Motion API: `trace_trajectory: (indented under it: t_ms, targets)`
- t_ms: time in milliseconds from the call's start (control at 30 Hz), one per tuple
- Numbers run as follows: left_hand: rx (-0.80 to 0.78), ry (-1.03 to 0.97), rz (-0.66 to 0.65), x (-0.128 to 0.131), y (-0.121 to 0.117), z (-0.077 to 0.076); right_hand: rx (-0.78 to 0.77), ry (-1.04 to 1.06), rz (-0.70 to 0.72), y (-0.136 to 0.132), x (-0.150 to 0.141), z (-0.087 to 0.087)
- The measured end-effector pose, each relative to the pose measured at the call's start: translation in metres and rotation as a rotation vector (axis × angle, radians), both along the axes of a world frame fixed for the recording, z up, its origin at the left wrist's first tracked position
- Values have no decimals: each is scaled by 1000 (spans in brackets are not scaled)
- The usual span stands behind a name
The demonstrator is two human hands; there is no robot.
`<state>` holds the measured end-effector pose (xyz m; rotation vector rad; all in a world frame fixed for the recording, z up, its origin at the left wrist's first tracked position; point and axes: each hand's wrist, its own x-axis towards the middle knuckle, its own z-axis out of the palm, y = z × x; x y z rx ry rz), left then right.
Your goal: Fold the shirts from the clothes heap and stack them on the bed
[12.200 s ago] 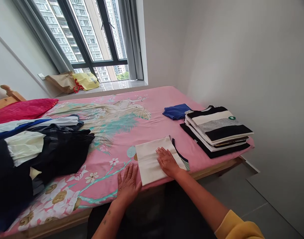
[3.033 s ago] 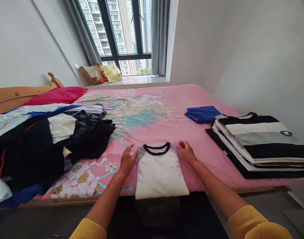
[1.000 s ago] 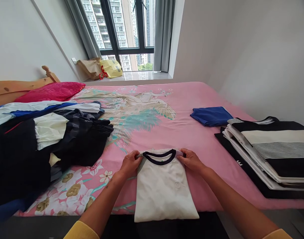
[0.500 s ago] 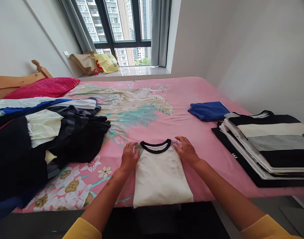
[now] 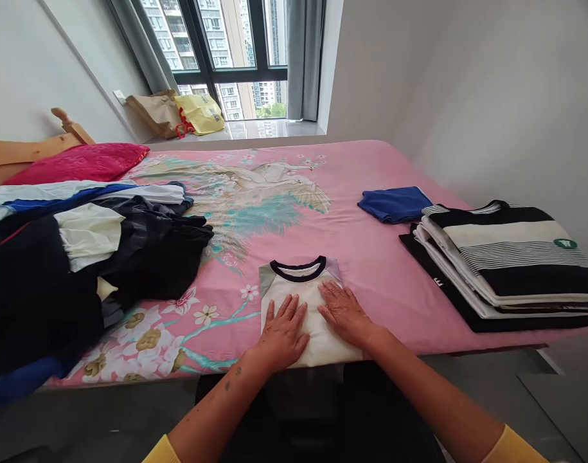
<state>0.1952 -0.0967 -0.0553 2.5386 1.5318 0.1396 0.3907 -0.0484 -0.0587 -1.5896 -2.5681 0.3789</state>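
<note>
A folded cream T-shirt (image 5: pixel 301 297) with a dark round collar and grey and lilac shoulders lies at the bed's front edge, collar away from me. My left hand (image 5: pixel 284 331) rests flat on its left front, fingers spread. On its right side lies my right hand (image 5: pixel 344 312), also flat with the fingers apart. Neither hand grips the cloth. The hands cover much of the shirt's middle, and the small chest emblem is hidden.
To the right is a stack of folded shirts (image 5: pixel 515 257), a striped one on top, with a folded blue garment (image 5: pixel 394 204) behind it. Loose dark and white clothes (image 5: pixel 144 251) are heaped at left, near a red pillow (image 5: pixel 81 164). Bags (image 5: pixel 200 114) stand on the windowsill.
Both hands have moved from the shirt's shoulder edges inward and nearer to me, and now lie flat on its front. The view has tilted slightly.
</note>
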Motion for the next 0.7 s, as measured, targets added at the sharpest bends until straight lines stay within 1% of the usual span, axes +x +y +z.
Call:
trace_trajectory:
  t_ms: [67, 167, 233, 333, 433, 500, 567, 633, 700]
  targets:
    - [44, -34, -18, 10, -8, 1, 33, 41, 33, -14, -4, 1]
    - [62, -77, -89, 21, -19, -4, 48, 82, 140, -31, -6, -4]
    - [54, -76, -105, 21, -24, -8, 23, 98, 133, -39, -2, -4]
    - [75, -50, -101, 6, -34, -8, 21, 168, 77, -54, 14, 5]
    - [156, -42, -61, -17, -53, -9, 80, 231, 109, -79, 28, 10]
    - [212, -69, -28, -33, -66, -16, 119, 226, 160, -96, 32, 4]
    - [252, -124, -20, -45, -75, -25, 167, 208, 184, -105, 33, -7]
    - [273, -191, -24, -53, -78, -32, 227, 208, 171, -106, 31, -18]
    - [286, -251, -17, -56, -77, -35, 273, 226, 145, -102, 29, -25]
